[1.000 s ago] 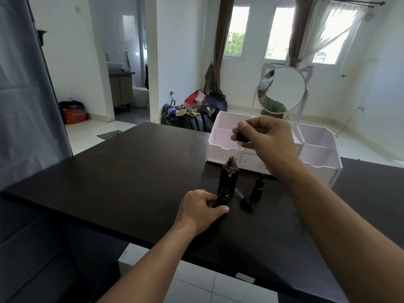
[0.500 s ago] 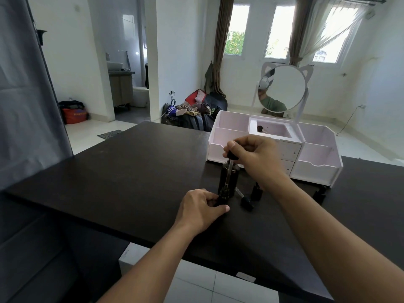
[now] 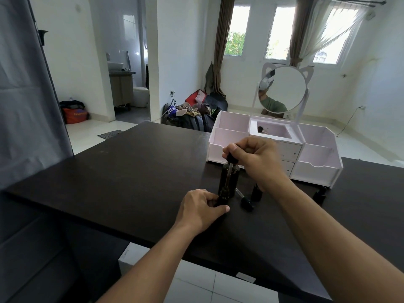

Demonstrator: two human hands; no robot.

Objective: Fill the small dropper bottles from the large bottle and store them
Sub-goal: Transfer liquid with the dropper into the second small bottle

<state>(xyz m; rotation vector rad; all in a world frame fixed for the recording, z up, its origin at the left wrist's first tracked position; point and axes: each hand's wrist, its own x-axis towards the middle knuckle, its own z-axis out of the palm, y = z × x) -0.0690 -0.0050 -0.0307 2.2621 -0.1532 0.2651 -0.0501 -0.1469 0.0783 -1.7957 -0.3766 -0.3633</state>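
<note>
Two hands: both of mine are at the cluster of dark bottles near the middle of the dark table (image 3: 122, 171).
Left hand: my left hand (image 3: 200, 209) rests on the tabletop, fingers and thumb curled round the small dropper bottle (image 3: 223, 194), which stands upright just beyond my knuckles.
Right hand: my right hand (image 3: 254, 157) hovers above, thumb and fingers pinching the black bulb of the dropper (image 3: 229, 162); its glass tube points straight down toward the small bottle's neck.
Large bottle: the large bottle (image 3: 232, 179) stands upright right behind the small one, below my right hand; I cannot tell whether the two touch.
Loose dropper cap: a spare dropper cap (image 3: 246, 202) lies on its side just right of my left thumb.
Other small bottles: one (image 3: 256, 193) stands under my right wrist, another (image 3: 319, 194) well apart to the right, near the organizer's corner.
Organizer: the white organizer (image 3: 314, 169) sits behind everything, its round mirror (image 3: 283, 89) above.
</note>
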